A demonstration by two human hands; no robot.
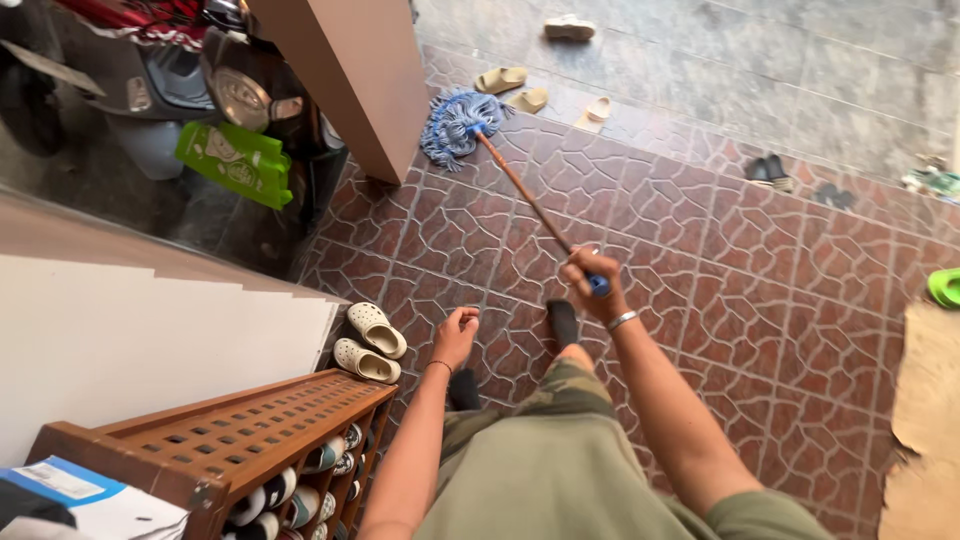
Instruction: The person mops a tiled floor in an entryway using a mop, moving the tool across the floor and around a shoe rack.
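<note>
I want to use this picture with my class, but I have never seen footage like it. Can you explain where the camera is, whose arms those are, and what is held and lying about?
There is one picture, from a camera worn on a person's head and looking down, so the arms and legs are the wearer's own. The right hand grips the end of a long-handled mop, whose blue string head rests on the reddish tiled floor near a pillar. The left hand hangs free, holding nothing. At lower left stands a wooden shoe rack with shoes inside and a pair of white clogs beside it. Several sandals lie farther off, past the mop head.
</note>
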